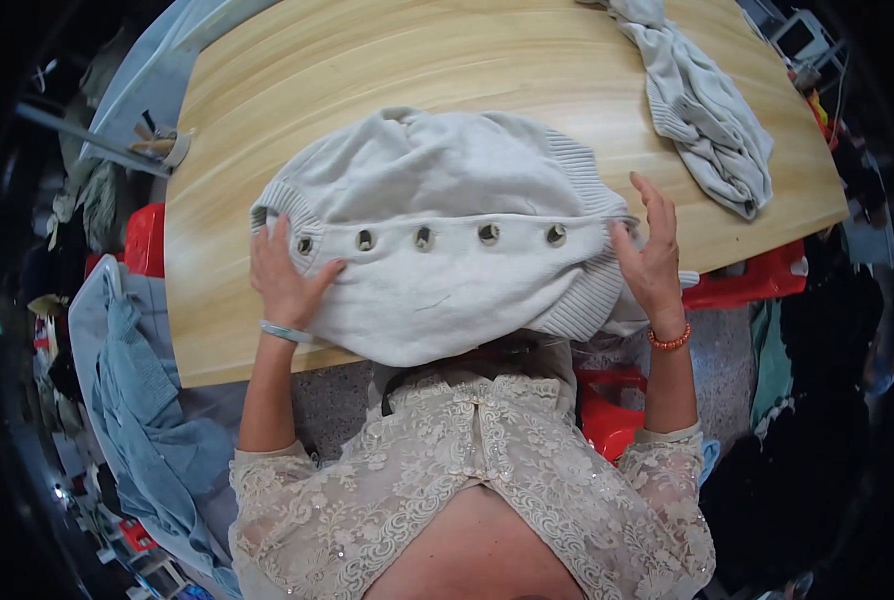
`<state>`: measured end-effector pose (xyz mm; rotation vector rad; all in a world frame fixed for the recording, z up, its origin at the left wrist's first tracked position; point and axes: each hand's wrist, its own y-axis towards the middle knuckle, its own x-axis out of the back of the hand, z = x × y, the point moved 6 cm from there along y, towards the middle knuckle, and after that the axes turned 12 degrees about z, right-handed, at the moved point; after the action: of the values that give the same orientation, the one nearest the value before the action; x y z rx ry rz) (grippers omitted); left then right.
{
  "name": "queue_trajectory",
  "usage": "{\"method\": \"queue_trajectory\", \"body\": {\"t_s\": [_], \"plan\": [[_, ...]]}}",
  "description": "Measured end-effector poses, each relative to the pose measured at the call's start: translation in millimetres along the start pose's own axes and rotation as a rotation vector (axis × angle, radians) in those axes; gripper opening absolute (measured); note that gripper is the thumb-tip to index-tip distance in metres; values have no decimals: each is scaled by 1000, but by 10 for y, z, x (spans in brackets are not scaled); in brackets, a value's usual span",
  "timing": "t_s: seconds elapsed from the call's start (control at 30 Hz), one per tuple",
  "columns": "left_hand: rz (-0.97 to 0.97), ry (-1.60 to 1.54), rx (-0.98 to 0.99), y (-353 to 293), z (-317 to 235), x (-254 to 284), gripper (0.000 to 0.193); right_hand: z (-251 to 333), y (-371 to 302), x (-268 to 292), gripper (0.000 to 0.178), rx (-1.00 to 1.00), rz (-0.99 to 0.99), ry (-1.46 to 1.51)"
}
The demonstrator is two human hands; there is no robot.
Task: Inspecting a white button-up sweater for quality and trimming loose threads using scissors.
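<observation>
Pale knit garment point(407, 295) lying crosswise at the desk's point(417, 60) near edge

The knit garment lies on the desk at the middle of its near edge, its lower right part reaching past that edge. Its long axis runs left to right, and so does its front band point(456, 238) with five round fastenings point(488, 235). The left hand point(291, 288), toward the desk's left side, rests on the cloth at one end of the band, its grip released, thumb and fingers spread to either side of the nearest fastening. The right hand point(652, 268), toward the desk's right side, stands at the band's other end, its grip loose too, fingers raised; I cannot tell how firmly its thumb meets the ribbed edge. The garment thus lies inward of both hands, and the left one covers more of it. A second knit piece point(707, 120) lies at the desk's far right, and blue-grey cloth point(152, 400) lies beyond the desk's left side
</observation>
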<state>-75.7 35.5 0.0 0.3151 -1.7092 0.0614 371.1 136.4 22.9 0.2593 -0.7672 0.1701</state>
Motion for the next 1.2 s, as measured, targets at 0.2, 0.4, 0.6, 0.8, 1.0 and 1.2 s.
{"method": "queue_trajectory", "body": {"t_s": [0.2, 0.4, 0.6, 0.8, 1.0, 1.2], "plan": [[139, -434, -67, -47, 350, -242, 62, 765, 187, -913, 107, 336, 348, -235], [469, -1324, -289, -24, -756, 86, 30, 1167, 190, -1390, 121, 538, 414, -49], [383, -1189, -1038, -150, -1937, 889, 50, 1071, 134, -1150, 102, 488, 398, 27], [150, -890, -956, -98, -2151, 810, 138, 957, 313, 193, 84, 247, 57, 776], [441, -1371, -1010, -252, -2816, 517, 153, 1446, -208, 633, 66, 605, 181, 1106], [815, -1753, -443, -272, -3035, 260, 84, 1032, 145, 541, 48, 359, 197, 1137]]}}
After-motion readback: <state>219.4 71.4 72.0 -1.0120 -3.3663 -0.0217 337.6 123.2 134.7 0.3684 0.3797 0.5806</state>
